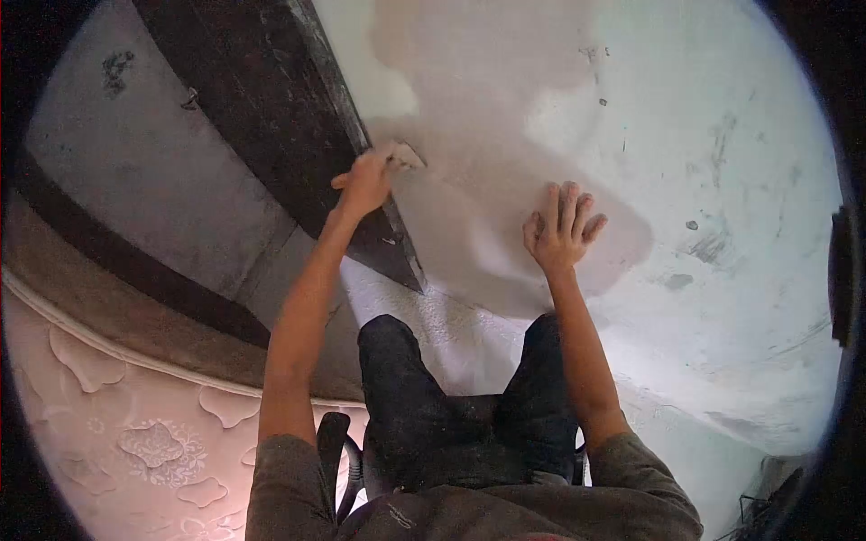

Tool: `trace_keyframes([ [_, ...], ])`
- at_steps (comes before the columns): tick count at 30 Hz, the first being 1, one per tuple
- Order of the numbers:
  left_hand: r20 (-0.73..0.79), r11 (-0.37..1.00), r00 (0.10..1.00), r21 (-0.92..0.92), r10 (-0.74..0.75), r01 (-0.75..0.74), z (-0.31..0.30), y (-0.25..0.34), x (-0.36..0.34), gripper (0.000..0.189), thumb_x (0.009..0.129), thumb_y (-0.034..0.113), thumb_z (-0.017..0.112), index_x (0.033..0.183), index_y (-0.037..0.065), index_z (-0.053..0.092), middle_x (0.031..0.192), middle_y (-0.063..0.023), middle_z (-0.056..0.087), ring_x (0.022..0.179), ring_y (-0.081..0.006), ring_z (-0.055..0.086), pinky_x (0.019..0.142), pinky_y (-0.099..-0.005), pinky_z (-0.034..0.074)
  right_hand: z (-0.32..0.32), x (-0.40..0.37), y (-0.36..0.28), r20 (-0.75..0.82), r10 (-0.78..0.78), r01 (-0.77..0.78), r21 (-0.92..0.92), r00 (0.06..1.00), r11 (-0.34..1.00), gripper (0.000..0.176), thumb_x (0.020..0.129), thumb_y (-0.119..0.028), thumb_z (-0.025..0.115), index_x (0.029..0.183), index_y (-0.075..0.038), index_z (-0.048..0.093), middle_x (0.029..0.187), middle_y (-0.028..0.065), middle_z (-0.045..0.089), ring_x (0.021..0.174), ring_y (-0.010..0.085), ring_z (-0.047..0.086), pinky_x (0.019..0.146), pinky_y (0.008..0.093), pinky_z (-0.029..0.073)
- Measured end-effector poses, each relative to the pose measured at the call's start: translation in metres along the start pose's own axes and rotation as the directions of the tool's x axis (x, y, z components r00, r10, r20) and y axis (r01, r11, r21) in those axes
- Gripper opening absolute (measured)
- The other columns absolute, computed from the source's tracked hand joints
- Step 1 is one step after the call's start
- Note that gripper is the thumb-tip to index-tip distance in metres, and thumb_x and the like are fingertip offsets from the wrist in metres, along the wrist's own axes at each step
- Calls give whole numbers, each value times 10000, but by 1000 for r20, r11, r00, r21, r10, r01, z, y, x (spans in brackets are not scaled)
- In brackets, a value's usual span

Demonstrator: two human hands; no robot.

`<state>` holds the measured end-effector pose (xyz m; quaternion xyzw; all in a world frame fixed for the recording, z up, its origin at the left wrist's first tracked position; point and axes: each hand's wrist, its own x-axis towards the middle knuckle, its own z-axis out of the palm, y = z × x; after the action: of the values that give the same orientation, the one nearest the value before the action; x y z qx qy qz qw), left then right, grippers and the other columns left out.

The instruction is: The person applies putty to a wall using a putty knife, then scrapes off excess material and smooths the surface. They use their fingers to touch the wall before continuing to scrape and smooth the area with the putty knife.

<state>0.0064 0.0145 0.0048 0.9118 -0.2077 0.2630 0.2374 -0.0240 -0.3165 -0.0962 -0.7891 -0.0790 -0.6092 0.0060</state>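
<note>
My left hand [367, 183] is closed around a small pale piece of sandpaper [408, 156], with one dark edge showing. It presses this against the wall [487, 63] beside the dark wooden frame [302, 99]. The fingers there are slightly blurred, and part of the sheet is hidden in the grip. My right hand [564, 225] lies flat with spread fingers on a beige-grey patch [622, 243] of the same wall. Nothing is held in it.
Pale dust lies on the floor [451, 356] between my knees. I sit on a chair with a black armrest [332, 451]. A pink quilted mattress [117, 424] is at the lower left. Dark clutter [771, 496] stands at the lower right.
</note>
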Motion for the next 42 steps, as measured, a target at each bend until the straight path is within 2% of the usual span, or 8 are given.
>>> trace_keyframes([
  [15,61,971,986,-189,157,-143,0,28,6,274,767,-77,513,1028,-1,549,903,-215,611,908,-423,571,785,-466,444,5,-5,-1,15,31,-30,-22,999,999,549,796,-360,505,1309,-167,544,1449,107,387,1380,334,267,1112,594,42],
  [18,151,979,981,146,122,-144,18,25,-1,214,791,-58,519,993,0,556,913,-212,613,897,-416,578,790,-445,449,4,-5,0,30,32,-31,-16,999,999,543,796,-346,504,1308,-168,545,1436,110,403,1380,330,267,1113,590,31],
  [23,3,997,997,15,-74,74,-12,14,7,151,843,2,527,992,0,554,937,-214,609,936,-403,576,832,-432,444,2,-3,-2,15,21,-21,-27,1000,999,541,787,-320,509,1304,-167,548,1429,106,413,1374,324,282,1116,583,33],
  [26,-179,996,981,60,69,-59,-3,-4,4,176,845,18,542,1019,6,556,963,-209,600,939,-407,567,816,-432,446,1,0,-2,9,24,-23,-34,1000,999,529,784,-311,509,1290,-162,560,1423,101,421,1364,324,297,1118,580,37],
  [29,60,996,998,87,30,-35,9,7,-6,216,844,19,548,1059,18,567,1004,-202,597,944,-405,567,809,-422,450,2,-2,-2,-2,21,-21,-26,1000,999,514,788,-311,506,1274,-157,572,1411,99,437,1356,325,309,1118,579,43],
  [36,-181,999,983,-34,-17,11,-5,14,3,292,790,-26,540,1075,37,558,939,-211,611,941,-397,578,804,-459,438,3,-1,-1,-12,13,-14,-26,1000,1000,522,789,-325,508,1281,-161,569,1425,99,423,1348,327,320,1109,584,63],
  [40,133,936,980,339,-151,98,20,34,-12,347,746,-89,520,1071,29,553,907,-208,618,885,-419,587,766,-477,445,5,-1,-2,-38,8,-8,3,999,1000,571,771,-294,510,1317,-127,531,1452,111,382,1403,318,220,1127,557,31],
  [42,-50,997,997,39,67,-65,28,29,-12,350,751,-87,519,1080,29,550,926,-224,608,926,-413,575,770,-482,444,4,-1,-1,-19,16,-16,-21,1000,1000,566,774,-288,508,1317,-131,531,1455,113,377,1402,328,219,1126,560,30],
])
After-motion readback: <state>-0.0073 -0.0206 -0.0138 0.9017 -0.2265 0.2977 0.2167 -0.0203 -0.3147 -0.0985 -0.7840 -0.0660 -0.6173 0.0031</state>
